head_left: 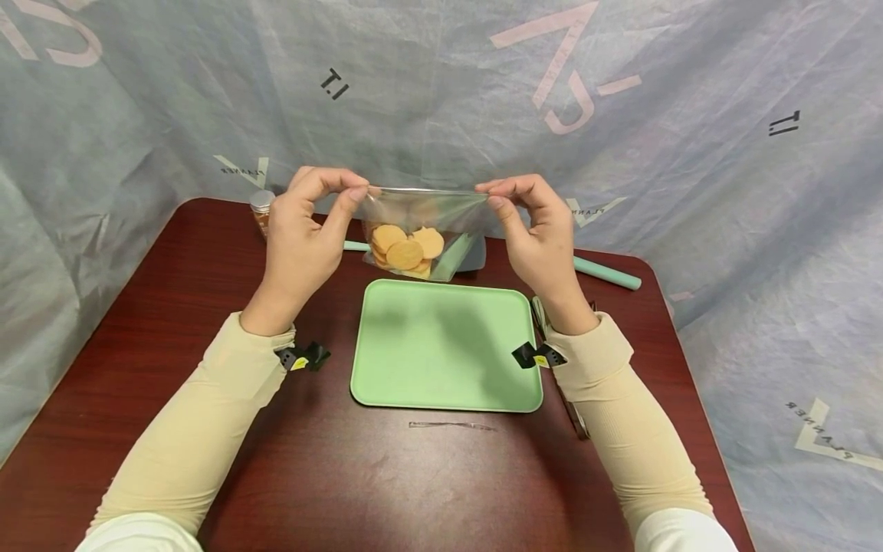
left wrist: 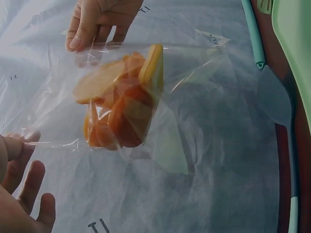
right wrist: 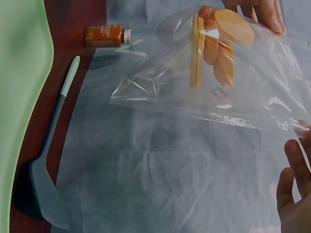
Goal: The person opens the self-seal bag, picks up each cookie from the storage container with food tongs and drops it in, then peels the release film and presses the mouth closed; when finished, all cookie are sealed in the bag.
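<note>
A clear plastic bag (head_left: 458, 215) hangs above the back edge of the tray, its top edge stretched level between both hands. Round yellow crackers (head_left: 405, 254) lie bunched in its lower left part, and the left wrist view shows the crackers (left wrist: 129, 116) through the film. My left hand (head_left: 303, 222) pinches the bag's top left corner between thumb and forefinger. At the top right corner my right hand (head_left: 541, 234) pinches it the same way. In the right wrist view the right hand's (right wrist: 296, 189) other fingers are spread away from the bag.
A light green tray (head_left: 448, 345) lies on the dark red table. Behind it is a grey spatula (right wrist: 46, 189) with a mint handle. A small spice jar (head_left: 262, 211) stands at the back left. A mint handle (head_left: 607, 272) lies back right. A clear strip (head_left: 451, 425) lies in front.
</note>
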Demonstrator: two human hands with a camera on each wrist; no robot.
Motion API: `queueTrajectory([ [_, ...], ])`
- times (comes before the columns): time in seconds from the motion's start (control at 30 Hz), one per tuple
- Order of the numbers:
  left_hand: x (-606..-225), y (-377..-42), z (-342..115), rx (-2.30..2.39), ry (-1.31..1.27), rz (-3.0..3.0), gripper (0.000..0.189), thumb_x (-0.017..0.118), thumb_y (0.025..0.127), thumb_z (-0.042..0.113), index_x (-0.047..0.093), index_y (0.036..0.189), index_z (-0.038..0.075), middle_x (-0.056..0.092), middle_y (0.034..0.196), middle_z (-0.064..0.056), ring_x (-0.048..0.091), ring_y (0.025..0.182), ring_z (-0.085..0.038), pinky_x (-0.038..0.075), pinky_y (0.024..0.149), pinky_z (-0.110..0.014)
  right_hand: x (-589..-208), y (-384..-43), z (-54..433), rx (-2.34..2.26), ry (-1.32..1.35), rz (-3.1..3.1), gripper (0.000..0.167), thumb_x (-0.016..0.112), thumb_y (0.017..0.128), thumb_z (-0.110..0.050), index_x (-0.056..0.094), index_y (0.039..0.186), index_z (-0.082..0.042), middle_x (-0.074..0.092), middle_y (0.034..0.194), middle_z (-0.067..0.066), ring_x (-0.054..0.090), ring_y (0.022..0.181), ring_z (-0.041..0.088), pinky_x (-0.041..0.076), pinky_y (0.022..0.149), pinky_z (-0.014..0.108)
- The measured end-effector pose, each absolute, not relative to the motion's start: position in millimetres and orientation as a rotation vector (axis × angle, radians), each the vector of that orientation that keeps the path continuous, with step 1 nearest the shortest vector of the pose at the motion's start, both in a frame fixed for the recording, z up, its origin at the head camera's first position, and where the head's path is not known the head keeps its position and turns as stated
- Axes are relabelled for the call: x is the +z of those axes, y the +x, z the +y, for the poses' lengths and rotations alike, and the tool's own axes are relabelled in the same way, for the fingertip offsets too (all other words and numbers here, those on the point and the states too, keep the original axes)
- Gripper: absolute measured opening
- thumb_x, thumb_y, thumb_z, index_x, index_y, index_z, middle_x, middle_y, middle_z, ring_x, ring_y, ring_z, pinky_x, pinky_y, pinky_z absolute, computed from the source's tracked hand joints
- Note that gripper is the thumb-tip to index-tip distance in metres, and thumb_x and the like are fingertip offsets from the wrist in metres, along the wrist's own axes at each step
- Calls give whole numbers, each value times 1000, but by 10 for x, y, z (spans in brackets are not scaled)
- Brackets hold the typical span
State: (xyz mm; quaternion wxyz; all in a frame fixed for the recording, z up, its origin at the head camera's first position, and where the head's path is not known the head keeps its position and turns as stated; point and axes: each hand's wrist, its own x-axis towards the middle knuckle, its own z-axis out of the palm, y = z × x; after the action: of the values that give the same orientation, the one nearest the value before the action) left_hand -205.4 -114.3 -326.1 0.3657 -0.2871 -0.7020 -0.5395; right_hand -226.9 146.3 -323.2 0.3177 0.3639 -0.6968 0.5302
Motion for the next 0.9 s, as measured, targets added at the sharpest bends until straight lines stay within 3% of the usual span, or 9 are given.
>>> queueTrajectory([
  [0.13, -3332, -2124, -1155, -1360, -692, -1800, 6, 68, 96, -1, 73, 98, -3, 75, 93, -7, 55, 95, -21, 40, 85, -32, -3346, -2353, 1496, 1387, 919, -1824, 7, 64, 94, 13, 65, 97, 7, 72, 92, 13, 67, 86, 30, 49, 80, 33],
  [0.3, -3397, -2196, -1167, -1331, -654, -1789, 6, 70, 97, 5, 74, 99, 2, 76, 91, 1, 57, 94, -21, 40, 81, -32, -3411, -2364, 1517, 1382, 880, -1847, 5, 67, 95, 6, 67, 100, 4, 71, 93, 6, 69, 88, 27, 51, 80, 36],
  [0.7, -3416, -2133, -1225, -1320, -642, -1895, 7, 71, 96, 3, 75, 101, 2, 75, 102, -2, 59, 103, -23, 43, 88, -34, -3433, -2362, 1539, 1339, 906, -1863, 10, 67, 93, 10, 68, 97, 2, 72, 100, 8, 67, 91, 26, 50, 81, 36],
  [0.9, -3472, -2097, -1315, -1315, -586, -1942, 7, 74, 93, 3, 76, 100, 2, 73, 97, -6, 60, 100, -23, 43, 88, -35, -3443, -2320, 1483, 1342, 922, -1884, 11, 69, 90, 13, 70, 96, 4, 69, 97, 12, 63, 86, 22, 48, 78, 33],
])
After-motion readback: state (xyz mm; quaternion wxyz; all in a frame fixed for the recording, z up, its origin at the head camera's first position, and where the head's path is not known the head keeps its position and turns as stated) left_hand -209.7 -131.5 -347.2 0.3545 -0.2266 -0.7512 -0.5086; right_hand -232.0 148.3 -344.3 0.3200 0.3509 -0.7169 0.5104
